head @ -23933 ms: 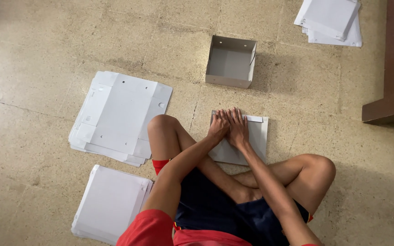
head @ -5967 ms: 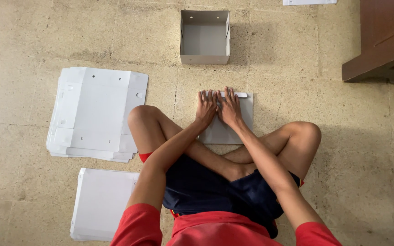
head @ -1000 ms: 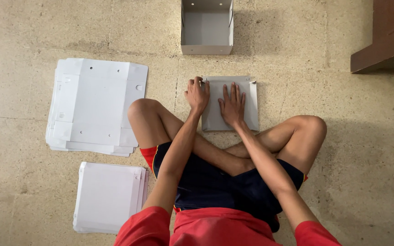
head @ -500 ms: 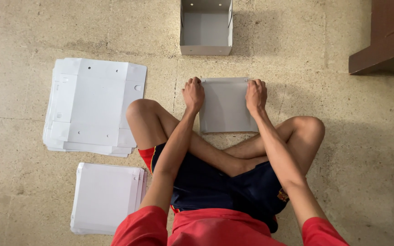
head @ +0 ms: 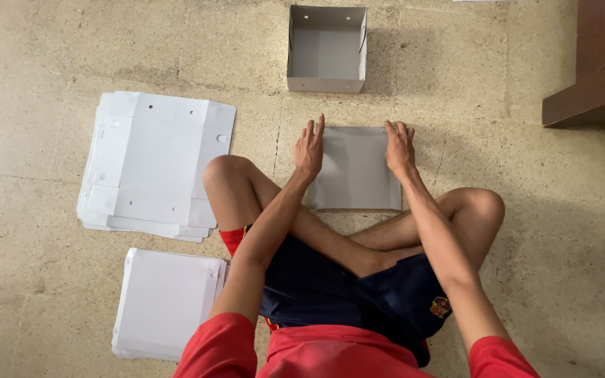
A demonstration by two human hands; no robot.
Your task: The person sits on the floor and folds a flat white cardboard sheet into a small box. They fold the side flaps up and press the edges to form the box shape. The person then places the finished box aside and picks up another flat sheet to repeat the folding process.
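Both hands have parted: left hand (head: 309, 149) and right hand (head: 400, 148) press flat-fingered on the grey sheet (head: 356, 168).

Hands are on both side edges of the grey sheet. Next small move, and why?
Probably fold the side flaps up: the left hand and right hand press opposite edges of the flat grey sheet, while the finished box ahead has upright walls.

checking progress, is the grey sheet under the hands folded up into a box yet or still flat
Flat. The grey sheet lies level on the floor, no walls raised, left hand and right hand pressing its side edges. The box beyond stands formed.
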